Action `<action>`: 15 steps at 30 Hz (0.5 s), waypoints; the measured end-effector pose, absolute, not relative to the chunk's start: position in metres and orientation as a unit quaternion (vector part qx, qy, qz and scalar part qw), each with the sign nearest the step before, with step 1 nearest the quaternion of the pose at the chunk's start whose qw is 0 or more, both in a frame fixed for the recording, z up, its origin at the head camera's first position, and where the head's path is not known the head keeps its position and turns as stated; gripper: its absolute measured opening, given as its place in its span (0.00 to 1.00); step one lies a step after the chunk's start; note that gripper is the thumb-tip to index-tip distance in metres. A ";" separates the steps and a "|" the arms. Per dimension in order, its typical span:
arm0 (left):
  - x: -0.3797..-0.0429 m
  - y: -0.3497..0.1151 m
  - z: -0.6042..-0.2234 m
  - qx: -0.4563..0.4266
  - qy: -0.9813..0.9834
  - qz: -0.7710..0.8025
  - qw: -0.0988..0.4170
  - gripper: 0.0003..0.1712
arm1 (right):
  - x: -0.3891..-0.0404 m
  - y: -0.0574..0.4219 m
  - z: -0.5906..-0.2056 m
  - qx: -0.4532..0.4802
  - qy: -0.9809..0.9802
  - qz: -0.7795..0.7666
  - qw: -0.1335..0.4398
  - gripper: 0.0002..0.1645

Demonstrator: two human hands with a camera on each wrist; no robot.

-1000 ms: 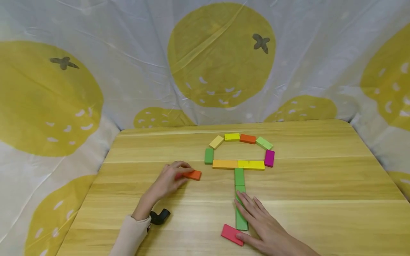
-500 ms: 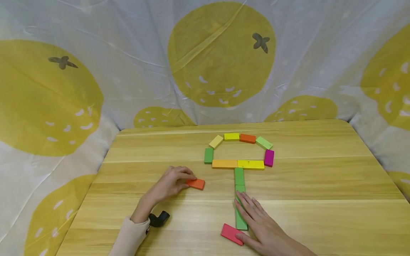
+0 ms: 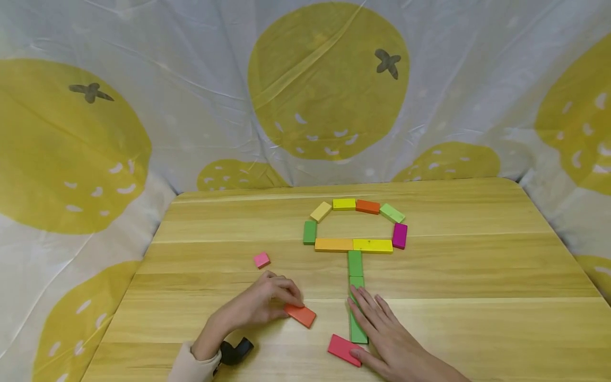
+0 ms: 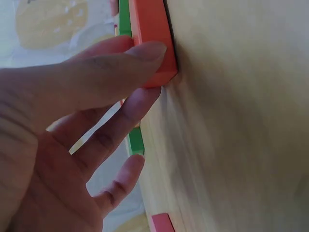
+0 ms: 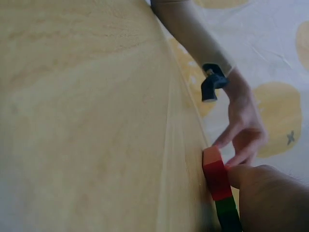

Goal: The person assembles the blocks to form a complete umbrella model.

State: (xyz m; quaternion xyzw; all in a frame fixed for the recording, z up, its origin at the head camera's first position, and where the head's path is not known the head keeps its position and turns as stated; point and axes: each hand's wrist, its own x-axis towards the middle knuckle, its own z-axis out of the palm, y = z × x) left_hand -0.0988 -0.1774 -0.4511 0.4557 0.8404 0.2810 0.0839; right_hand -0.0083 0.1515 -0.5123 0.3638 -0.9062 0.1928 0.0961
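My left hand (image 3: 269, 300) pinches an orange-red wooden block (image 3: 302, 315) by its left end, thumb on one side and fingers on the other; the left wrist view shows this block (image 4: 153, 29) low over the wood. With fairly straight fingers, my right hand (image 3: 386, 331) rests along the column of green blocks (image 3: 358, 329), covering part of it. Its thumb touches a red-pink block (image 3: 343, 349) that lies slanted at the column's lower end. Above the column, an orange block (image 3: 334, 244) and a yellow block (image 3: 373, 245) form a horizontal bar.
An arch of small blocks, among them a green (image 3: 310, 232), a yellow (image 3: 344, 204) and a purple one (image 3: 400, 235), curves over the bar. A small pink block (image 3: 261, 259) lies alone beyond my left hand. A patterned cloth (image 3: 329, 79) hangs behind the wooden table (image 3: 477, 254).
My left hand has moved toward me and slightly right with the orange-red block, uncovering the small pink block. The right hand stays in place on the green column.
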 end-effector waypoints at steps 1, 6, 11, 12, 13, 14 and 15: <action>-0.097 -0.177 -0.451 0.457 0.838 0.284 0.090 0.14 | -0.008 0.151 -0.512 0.363 -0.907 0.192 0.098 0.49; -0.090 -0.172 -0.450 0.458 0.837 0.281 0.106 0.14 | -0.008 0.151 -0.512 0.361 -0.907 0.194 0.097 0.49; -0.087 -0.167 -0.451 0.455 0.840 0.272 0.114 0.14 | -0.008 0.152 -0.512 0.360 -0.908 0.193 0.095 0.49; -0.086 -0.166 -0.450 0.456 0.841 0.270 0.114 0.14 | -0.008 0.152 -0.512 0.359 -0.908 0.193 0.093 0.49; -0.086 -0.166 -0.450 0.457 0.841 0.267 0.112 0.14 | -0.008 0.152 -0.512 0.358 -0.909 0.192 0.092 0.49; -0.085 -0.165 -0.450 0.458 0.841 0.266 0.111 0.14 | -0.007 0.152 -0.511 0.357 -0.910 0.192 0.089 0.49; -0.085 -0.164 -0.450 0.460 0.841 0.264 0.110 0.14 | -0.007 0.151 -0.511 0.355 -0.911 0.192 0.086 0.50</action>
